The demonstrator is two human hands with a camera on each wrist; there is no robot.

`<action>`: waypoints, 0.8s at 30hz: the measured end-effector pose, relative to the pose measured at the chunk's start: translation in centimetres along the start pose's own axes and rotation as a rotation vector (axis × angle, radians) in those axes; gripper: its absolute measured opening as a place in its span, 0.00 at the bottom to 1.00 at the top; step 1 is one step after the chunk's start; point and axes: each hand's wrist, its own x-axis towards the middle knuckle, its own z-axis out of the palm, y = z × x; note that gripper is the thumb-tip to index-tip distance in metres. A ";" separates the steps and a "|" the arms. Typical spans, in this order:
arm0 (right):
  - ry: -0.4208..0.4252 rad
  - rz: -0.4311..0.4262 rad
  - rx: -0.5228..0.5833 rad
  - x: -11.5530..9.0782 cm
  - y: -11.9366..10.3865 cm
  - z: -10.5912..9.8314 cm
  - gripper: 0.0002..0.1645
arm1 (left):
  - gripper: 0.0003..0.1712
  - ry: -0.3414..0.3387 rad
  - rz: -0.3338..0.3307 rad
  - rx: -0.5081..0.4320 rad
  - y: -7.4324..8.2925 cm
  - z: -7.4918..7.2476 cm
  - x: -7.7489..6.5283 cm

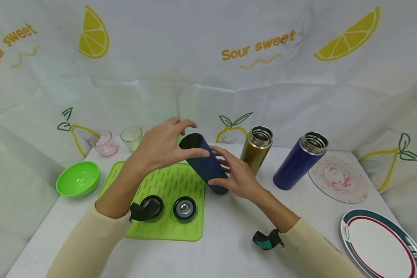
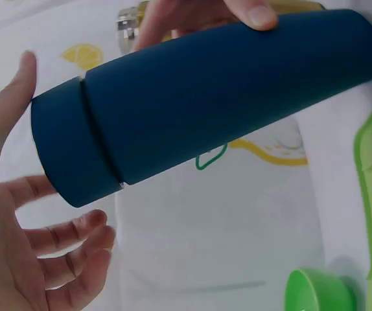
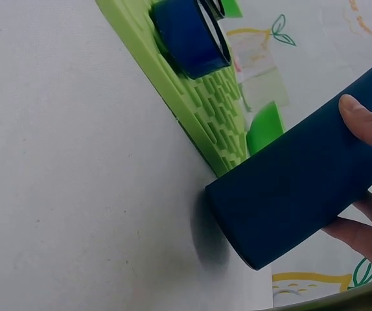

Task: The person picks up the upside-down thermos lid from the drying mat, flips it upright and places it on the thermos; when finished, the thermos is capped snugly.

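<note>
A dark blue thermos bottle (image 1: 210, 168) leans to the left beside the green mat's right edge, its base close over the white table. My right hand (image 1: 241, 175) grips its body, thumb on the near side and fingers behind. In the left wrist view a lid (image 2: 69, 146) sits on the bottle's top with a thin seam below it. My left hand (image 1: 163, 144) is spread around that lid, the thumb at its rim and the other fingers loosely bent. Two round lids (image 1: 184, 209) lie on the green drying mat (image 1: 173, 229), one partly hidden by the left wrist camera.
A gold bottle (image 1: 253, 152) and a blue bottle (image 1: 297, 164), both lidless, stand to the right. Beyond are a pink-patterned round board (image 1: 338, 179) and an oval plate (image 1: 378, 247). A green bowl (image 1: 78, 178), a pink glass (image 1: 104, 143) and a greenish glass (image 1: 131, 138) stand left.
</note>
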 end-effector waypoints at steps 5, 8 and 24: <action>0.002 0.006 0.000 0.0 0.0 0.0 0.58 | 0.36 0.051 0.017 0.003 0.5 0.2 0.2; 0.003 0.013 -0.002 0.0 0.0 0.0 0.58 | 0.33 0.021 0.056 -0.084 0.3 -0.1 0.3; 0.030 0.003 -0.016 -0.3 0.1 0.1 0.58 | 0.32 -0.194 0.254 -0.547 -1.9 -0.7 0.3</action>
